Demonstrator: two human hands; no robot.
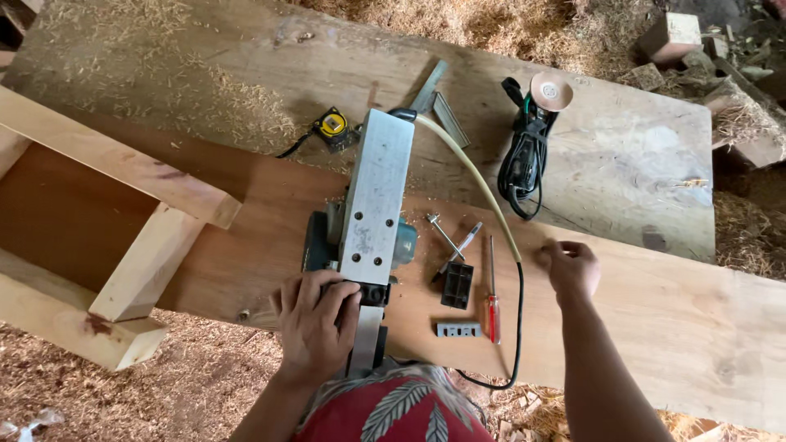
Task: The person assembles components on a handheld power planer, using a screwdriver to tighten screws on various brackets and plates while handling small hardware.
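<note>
An electric hand planer (374, 200) lies upside down on a wide wooden plank (655, 319), its silver sole plate facing up. My left hand (314, 321) rests on its near end, fingers curled over the black gap in the sole. My right hand (568, 267) is on the plank to the right, fingers closed and pinching something too small to make out, just beside the planer's cream and black cord (498, 217). Between the hands lie a socket wrench (444, 235), a black blade holder (457, 285), a red-handled screwdriver (493, 290) and a small grey metal plate (458, 330).
A yellow tape measure (332, 126), a metal square (438, 102) and an angle grinder (530, 139) with coiled cord lie on the far board. A timber frame (123, 213) stands at left. Sawdust and offcuts (671, 37) cover the ground.
</note>
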